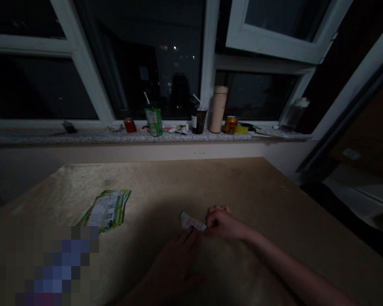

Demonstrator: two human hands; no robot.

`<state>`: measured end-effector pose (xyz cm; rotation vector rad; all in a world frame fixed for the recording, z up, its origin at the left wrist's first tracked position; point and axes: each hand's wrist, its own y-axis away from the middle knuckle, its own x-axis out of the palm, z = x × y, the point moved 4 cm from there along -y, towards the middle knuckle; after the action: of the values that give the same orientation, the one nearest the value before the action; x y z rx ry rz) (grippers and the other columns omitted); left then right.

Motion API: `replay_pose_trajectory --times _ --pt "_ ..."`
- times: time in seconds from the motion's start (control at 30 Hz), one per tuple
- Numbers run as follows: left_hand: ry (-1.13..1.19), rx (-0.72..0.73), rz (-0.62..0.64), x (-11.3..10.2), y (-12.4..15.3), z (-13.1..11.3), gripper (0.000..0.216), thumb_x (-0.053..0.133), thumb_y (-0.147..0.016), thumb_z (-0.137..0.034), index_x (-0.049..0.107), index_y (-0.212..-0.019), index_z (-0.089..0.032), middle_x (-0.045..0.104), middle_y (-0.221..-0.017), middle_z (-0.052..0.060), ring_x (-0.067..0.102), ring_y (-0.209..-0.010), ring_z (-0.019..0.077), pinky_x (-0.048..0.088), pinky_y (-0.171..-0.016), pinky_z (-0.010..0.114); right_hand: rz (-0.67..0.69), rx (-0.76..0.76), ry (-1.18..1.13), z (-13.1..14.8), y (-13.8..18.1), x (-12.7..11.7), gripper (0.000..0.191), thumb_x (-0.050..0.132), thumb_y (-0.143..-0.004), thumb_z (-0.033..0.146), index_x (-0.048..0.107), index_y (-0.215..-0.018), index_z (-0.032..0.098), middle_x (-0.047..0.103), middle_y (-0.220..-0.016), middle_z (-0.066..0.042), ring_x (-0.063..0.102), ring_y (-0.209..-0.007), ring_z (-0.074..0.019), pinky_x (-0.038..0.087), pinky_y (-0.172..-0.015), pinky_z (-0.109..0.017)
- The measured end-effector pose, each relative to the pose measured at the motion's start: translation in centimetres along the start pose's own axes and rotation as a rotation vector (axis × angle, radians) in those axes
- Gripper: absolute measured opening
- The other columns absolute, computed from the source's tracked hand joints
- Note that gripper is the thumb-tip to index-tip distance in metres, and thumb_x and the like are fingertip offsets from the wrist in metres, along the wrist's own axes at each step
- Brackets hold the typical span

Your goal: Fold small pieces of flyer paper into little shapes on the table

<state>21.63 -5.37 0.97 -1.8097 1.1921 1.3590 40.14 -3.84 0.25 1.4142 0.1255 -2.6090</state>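
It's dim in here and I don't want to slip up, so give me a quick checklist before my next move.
1. Left hand on the small printed wrapper: ok, fingertips at its near edge.
2. Right hand at the wrapper: ok, by its right corner.
3. Right-hand grip firm: cannot tell, the curled fingers hide it.
4. Larger green packet out of the way: ok, lying apart to the left on the table.
5. Light on the work: not ok, dim, with shadow around the left hand.
6. Green cup upright on the sill: ok.
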Motion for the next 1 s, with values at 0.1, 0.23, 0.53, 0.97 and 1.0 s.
replay_pose_trajectory --times 0.1,0.23,0.53,0.97,1.0 --pt "0.005 0.0 -0.014 0.2 0.1 0.0 0.075 0.062 -0.08 -0.041 0.03 -0.141 -0.012 0.032 -0.146 0.017 0.029 -0.133 0.0332 0.03 -0.106 0.048 0.117 0.125 -0.003 0.1 -0.8 -0.2 0.017 0.073 -0.068 0.036 0.069 -0.067 0.019 0.066 -0.078 0.003 0.058 -0.084 -0.0163 0.026 -0.092 -0.036" --pt "0.016 0.019 -0.048 0.5 0.2 0.2 0.077 0.062 -0.079 -0.041 0.028 -0.142 -0.015 0.031 -0.147 0.016 0.03 -0.132 0.0333 0.03 -0.105 0.049 0.242 0.215 0.031 0.7 -1.9 -0.8 0.021 0.074 -0.065 0.038 0.069 -0.06 0.019 0.06 -0.056 0.006 0.059 -0.067 -0.0135 0.033 -0.088 -0.033" --pt "0.055 -0.015 0.009 -0.4 0.3 0.2 0.081 0.064 -0.078 -0.043 0.025 -0.144 -0.017 0.028 -0.149 0.014 0.026 -0.134 0.0316 0.029 -0.107 0.048 0.399 0.271 0.118 1.1 -4.2 -1.5 0.028 0.081 -0.05 0.041 0.066 -0.052 0.017 0.051 -0.046 0.005 0.053 -0.055 -0.0121 0.034 -0.053 -0.021" --pt "0.029 0.01 -0.032 0.6 0.4 0.3 0.08 0.062 -0.08 -0.041 0.022 -0.145 -0.017 0.027 -0.149 0.013 0.026 -0.135 0.0306 0.027 -0.108 0.047 0.372 0.251 0.111 0.8 -3.6 -1.6 0.023 0.078 -0.058 0.041 0.073 -0.064 0.019 0.062 -0.056 0.005 0.054 -0.057 -0.0105 0.032 -0.051 -0.019" --pt "0.03 0.006 -0.027 0.5 0.4 0.3 0.08 0.062 -0.08 -0.041 0.022 -0.146 -0.016 0.027 -0.15 0.013 0.026 -0.135 0.0303 0.027 -0.108 0.047 0.384 0.255 0.115 0.8 -3.7 -1.6 0.023 0.078 -0.057 0.041 0.073 -0.063 0.019 0.062 -0.056 0.005 0.055 -0.057 -0.0108 0.032 -0.05 -0.019"
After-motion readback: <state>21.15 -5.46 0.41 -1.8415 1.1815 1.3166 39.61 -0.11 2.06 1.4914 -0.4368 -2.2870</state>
